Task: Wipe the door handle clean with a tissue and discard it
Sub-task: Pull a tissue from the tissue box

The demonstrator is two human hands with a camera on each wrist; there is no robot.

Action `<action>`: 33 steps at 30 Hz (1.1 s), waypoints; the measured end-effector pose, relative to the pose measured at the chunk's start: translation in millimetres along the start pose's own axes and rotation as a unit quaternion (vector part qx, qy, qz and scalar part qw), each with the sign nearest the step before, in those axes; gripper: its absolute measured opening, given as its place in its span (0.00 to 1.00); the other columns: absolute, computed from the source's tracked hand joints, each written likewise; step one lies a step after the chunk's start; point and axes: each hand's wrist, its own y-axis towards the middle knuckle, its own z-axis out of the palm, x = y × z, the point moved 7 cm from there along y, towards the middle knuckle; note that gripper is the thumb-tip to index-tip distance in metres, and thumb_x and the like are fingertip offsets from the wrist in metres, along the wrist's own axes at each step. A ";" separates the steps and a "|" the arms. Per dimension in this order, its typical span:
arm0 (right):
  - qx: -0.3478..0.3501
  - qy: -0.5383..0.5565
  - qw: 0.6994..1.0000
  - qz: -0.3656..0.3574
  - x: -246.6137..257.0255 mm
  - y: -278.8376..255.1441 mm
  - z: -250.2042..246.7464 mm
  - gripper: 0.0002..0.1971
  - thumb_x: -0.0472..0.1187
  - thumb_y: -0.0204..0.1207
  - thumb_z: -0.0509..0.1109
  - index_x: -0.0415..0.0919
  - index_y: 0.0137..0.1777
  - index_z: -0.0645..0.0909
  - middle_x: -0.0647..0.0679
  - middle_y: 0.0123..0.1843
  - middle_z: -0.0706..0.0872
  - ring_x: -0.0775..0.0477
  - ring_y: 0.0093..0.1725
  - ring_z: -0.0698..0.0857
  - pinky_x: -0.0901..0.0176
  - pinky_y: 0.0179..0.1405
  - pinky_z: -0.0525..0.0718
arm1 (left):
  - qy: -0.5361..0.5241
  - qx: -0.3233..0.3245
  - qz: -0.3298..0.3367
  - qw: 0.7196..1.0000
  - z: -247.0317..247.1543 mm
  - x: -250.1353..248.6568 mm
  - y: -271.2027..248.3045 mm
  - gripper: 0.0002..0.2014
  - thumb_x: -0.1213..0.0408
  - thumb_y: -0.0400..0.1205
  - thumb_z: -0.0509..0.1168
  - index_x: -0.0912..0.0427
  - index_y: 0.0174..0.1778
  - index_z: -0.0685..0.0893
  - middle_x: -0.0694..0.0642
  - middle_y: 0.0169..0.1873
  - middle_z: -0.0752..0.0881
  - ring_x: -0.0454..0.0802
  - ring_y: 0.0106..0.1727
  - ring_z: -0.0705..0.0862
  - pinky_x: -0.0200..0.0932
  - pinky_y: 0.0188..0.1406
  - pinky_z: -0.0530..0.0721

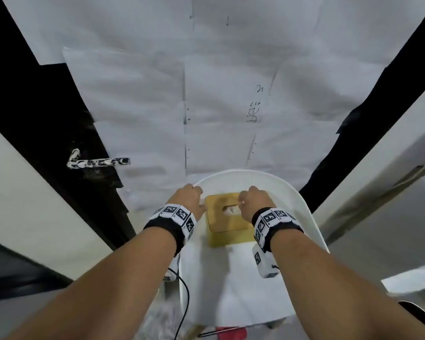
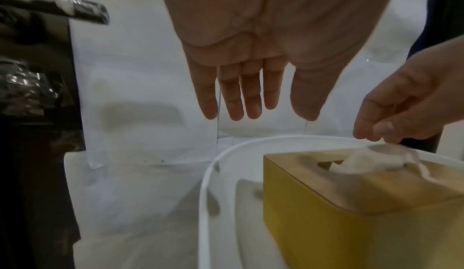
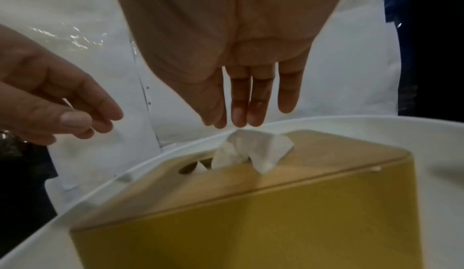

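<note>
A yellow tissue box (image 1: 227, 225) with a wooden lid stands on a white rimmed seat (image 1: 243, 172) in front of the paper-covered door. A white tissue (image 3: 251, 148) pokes out of the lid's slot. My right hand (image 3: 226, 122) hangs over the slot with straight fingers; its fingertips are at the tissue's top, and no firm pinch shows. My left hand (image 1: 189, 196) is just left of the box, relaxed and holding nothing. The door handle (image 1: 98, 162), dark with white smears, sticks out at the left and also appears in the left wrist view (image 2: 83, 11).
White paper sheets (image 1: 231, 94) cover the door, with black frame at both sides. Pale wall panels (image 1: 35, 204) flank it. A black cable (image 1: 185, 303) hangs from my left wrist, and a red object (image 1: 228, 331) lies on the floor below the seat.
</note>
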 end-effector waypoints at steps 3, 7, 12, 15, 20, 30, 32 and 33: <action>0.030 -0.026 0.999 -0.011 -7.1 10.4 14.6 0.14 0.40 0.79 0.58 0.43 0.60 0.80 0.41 0.61 0.76 0.37 0.61 0.78 0.45 0.60 0.81 | 0.012 0.053 -0.006 0.998 26.2 -5.6 10.3 0.27 0.50 0.81 0.64 0.56 0.75 0.71 0.57 0.70 0.74 0.57 0.70 0.75 0.51 0.68 0.76; 0.040 -0.032 0.998 -0.044 -6.7 21.0 31.1 0.13 0.41 0.80 0.58 0.44 0.61 0.79 0.40 0.59 0.77 0.36 0.60 0.78 0.45 0.58 0.81 | 0.019 0.102 -0.004 0.995 53.5 -11.3 17.3 0.28 0.51 0.80 0.66 0.57 0.75 0.71 0.57 0.71 0.73 0.58 0.71 0.74 0.53 0.70 0.74; 0.009 0.025 0.998 -0.064 -11.4 27.5 40.5 0.12 0.43 0.80 0.60 0.47 0.62 0.76 0.43 0.58 0.77 0.38 0.58 0.79 0.47 0.54 0.81 | 0.056 0.114 0.018 0.992 69.1 -20.1 19.7 0.30 0.52 0.79 0.68 0.52 0.77 0.70 0.54 0.76 0.69 0.56 0.73 0.73 0.49 0.73 0.70; 0.015 0.059 0.996 -0.072 -11.4 30.1 46.7 0.10 0.39 0.79 0.61 0.45 0.59 0.74 0.42 0.55 0.79 0.38 0.56 0.80 0.48 0.52 0.81 | 0.041 0.096 0.024 0.994 71.8 -23.1 21.8 0.29 0.57 0.79 0.70 0.54 0.76 0.72 0.53 0.76 0.68 0.55 0.73 0.72 0.44 0.72 0.67; 0.010 0.098 0.993 -0.061 -12.2 31.7 52.9 0.11 0.33 0.76 0.61 0.45 0.55 0.74 0.42 0.52 0.81 0.38 0.54 0.80 0.50 0.50 0.79 | -0.001 0.078 0.020 0.997 75.0 -27.5 19.4 0.26 0.68 0.79 0.69 0.56 0.75 0.74 0.50 0.76 0.67 0.54 0.71 0.74 0.37 0.67 0.68; -0.036 0.298 0.954 -0.026 -19.2 31.6 22.7 0.18 0.24 0.76 0.55 0.46 0.53 0.77 0.47 0.49 0.79 0.47 0.46 0.78 0.59 0.41 0.74 | -0.122 0.060 -0.015 0.991 80.1 -21.1 23.4 0.29 0.74 0.76 0.68 0.54 0.74 0.74 0.55 0.62 0.77 0.51 0.52 0.81 0.38 0.57 0.80; -0.041 0.332 0.942 -0.034 -13.5 30.5 13.3 0.21 0.22 0.75 0.52 0.45 0.54 0.77 0.47 0.48 0.78 0.47 0.43 0.77 0.59 0.41 0.74 | -0.149 0.046 -0.017 0.988 79.8 -19.3 22.7 0.30 0.73 0.76 0.67 0.51 0.75 0.73 0.52 0.58 0.78 0.46 0.45 0.79 0.32 0.49 0.75; -0.043 0.350 0.935 -0.037 -10.9 29.6 9.8 0.21 0.22 0.75 0.51 0.45 0.54 0.78 0.47 0.47 0.78 0.48 0.41 0.76 0.58 0.40 0.75 | -0.162 0.040 -0.017 0.986 79.3 -19.0 22.4 0.31 0.72 0.76 0.67 0.50 0.75 0.72 0.52 0.59 0.78 0.46 0.45 0.79 0.30 0.47 0.74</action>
